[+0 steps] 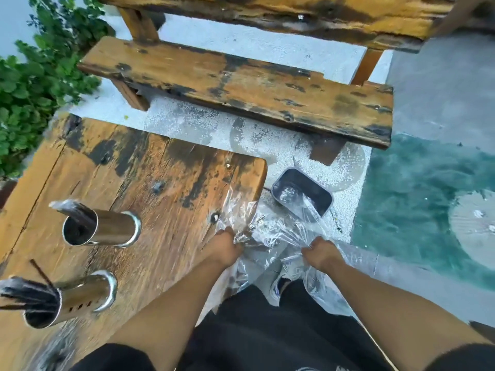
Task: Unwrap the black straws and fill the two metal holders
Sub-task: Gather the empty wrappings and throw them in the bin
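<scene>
Two shiny metal holders stand on the wooden table at the left. The far holder [103,227] holds a few black straws still in clear wrap. The near holder [71,298] is packed with black straws [25,291]. At the table's right edge, my left hand [225,247] and my right hand [320,254] each grip a large crumpled sheet of clear plastic wrap [270,231], which hangs over the edge above my lap. No loose straws show inside the wrap.
A small dark bin [321,191] with clear plastic in it sits on the white gravel floor beyond the wrap. A worn wooden bench [241,87] stands further off, with green plants [29,84] at the left and teal floor at the right.
</scene>
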